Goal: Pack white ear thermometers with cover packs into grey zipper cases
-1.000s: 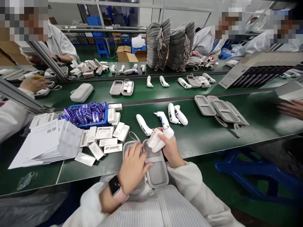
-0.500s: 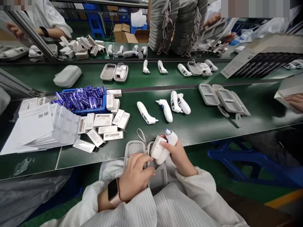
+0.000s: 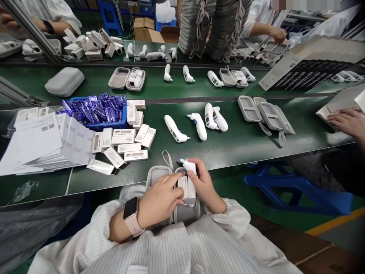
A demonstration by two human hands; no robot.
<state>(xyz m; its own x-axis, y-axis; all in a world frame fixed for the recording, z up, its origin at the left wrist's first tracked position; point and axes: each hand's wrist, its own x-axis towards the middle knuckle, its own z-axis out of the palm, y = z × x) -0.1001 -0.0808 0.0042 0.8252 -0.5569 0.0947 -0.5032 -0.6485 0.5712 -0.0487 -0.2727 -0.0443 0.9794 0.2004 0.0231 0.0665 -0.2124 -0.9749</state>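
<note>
My right hand (image 3: 205,186) is closed around a white ear thermometer (image 3: 189,164) with a blue tip pointing up-left. A small white printed box (image 3: 183,185) lies against the thermometer's left side, over the right half of an opened grey zip case (image 3: 186,215). My left hand (image 3: 159,196), fingers apart, reaches across the case's left half, its fingertips at the box. Whether they press on it is hard to see. The case rests at my lap by the table edge, its strap loop (image 3: 167,160) standing up. Several more ear thermometers (image 3: 175,129) lie on the table ahead.
On the left are a blue tray (image 3: 125,118) of purple-wrapped batteries, white boxes (image 3: 124,137) and stacked papers (image 3: 40,139). Opened grey cases (image 3: 273,116) lie right. Behind runs a green belt (image 3: 159,91) with cases and thermometers. A co-worker's hand (image 3: 348,121) touches a carton at right.
My right hand has lowered the thermometer and box leftward onto the case, the thermometer's tip turning left. My left hand's fingers now reach the box. The camera view has shifted slightly.
</note>
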